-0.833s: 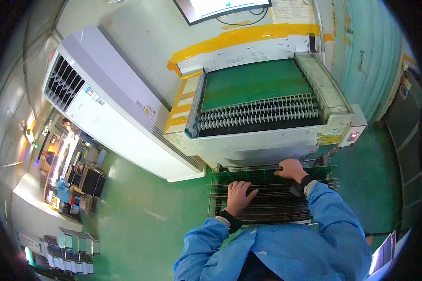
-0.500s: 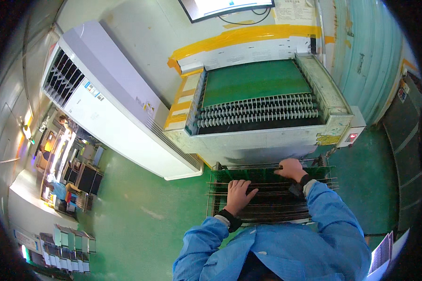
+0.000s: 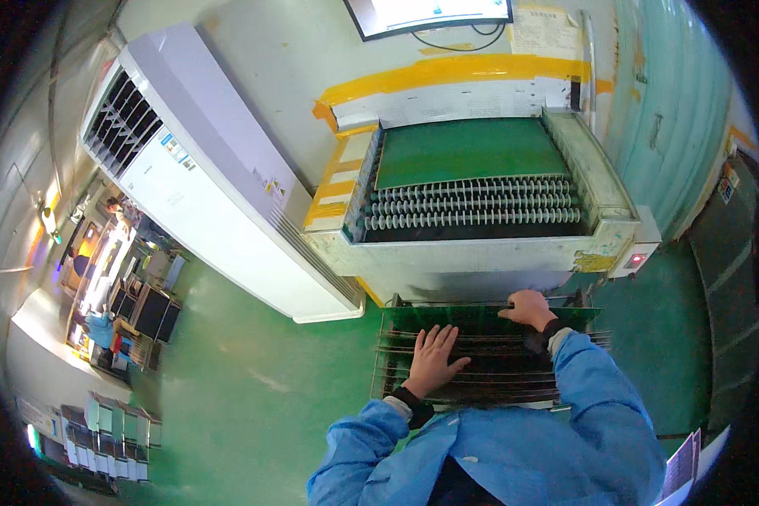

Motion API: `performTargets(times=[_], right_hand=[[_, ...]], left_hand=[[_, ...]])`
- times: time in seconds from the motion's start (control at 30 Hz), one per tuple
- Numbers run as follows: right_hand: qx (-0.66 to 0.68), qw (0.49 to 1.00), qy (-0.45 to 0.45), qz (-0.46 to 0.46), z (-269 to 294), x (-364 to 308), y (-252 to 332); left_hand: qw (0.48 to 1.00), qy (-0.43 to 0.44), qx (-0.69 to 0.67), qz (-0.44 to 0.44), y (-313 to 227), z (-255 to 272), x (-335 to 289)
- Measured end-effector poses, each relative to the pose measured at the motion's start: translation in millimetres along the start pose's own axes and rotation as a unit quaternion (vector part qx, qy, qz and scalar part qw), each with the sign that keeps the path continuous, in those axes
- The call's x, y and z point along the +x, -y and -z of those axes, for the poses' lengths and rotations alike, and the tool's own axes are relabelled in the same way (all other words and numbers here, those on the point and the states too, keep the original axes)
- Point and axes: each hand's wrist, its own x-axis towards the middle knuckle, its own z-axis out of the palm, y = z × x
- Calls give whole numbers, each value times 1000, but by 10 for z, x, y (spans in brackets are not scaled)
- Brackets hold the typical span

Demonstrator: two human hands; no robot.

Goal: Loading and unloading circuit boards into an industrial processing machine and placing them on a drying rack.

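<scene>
A wire rack (image 3: 378,371) full of thin upright boards stands right in front of my body. My left hand (image 3: 432,361) lies over the boards' upper edges with its fingers spread, palm down. Toward the far side of the rack, my right hand (image 3: 529,309) is closed at the top edge of a dark green board (image 3: 468,317); its fingertips are partly hidden. Just beyond the rack, a roller conveyor machine (image 3: 481,253) carries a large green panel (image 3: 472,152) lying flat. White disc rollers (image 3: 474,206) show at the panel's near edge.
A tall white air conditioner (image 3: 228,219) stands left of the machine. A switch box (image 3: 637,260) with a red light is at the machine's right corner. Dark panels (image 3: 738,295) stand at the far right. People work at a lit bench (image 3: 105,278) far left; small racks (image 3: 110,443) stand below.
The whole view has shifted slightly. My left hand's fingers are spread wider over the boards. My right hand stays at the same green board's edge.
</scene>
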Motion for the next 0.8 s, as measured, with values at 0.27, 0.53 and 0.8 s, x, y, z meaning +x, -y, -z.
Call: performTargets(times=[0.27, 0.53, 0.8], right_hand=[[-7, 1000, 8, -4, 3, -10, 53], [-7, 1000, -4, 29, -31, -30, 29], [-41, 986, -49, 153, -205, 83, -16]], left_hand=[[1000, -10, -7, -5, 40, 24, 46], [999, -31, -9, -15, 72, -5, 60], [1000, -21, -12, -10, 39, 60, 117]])
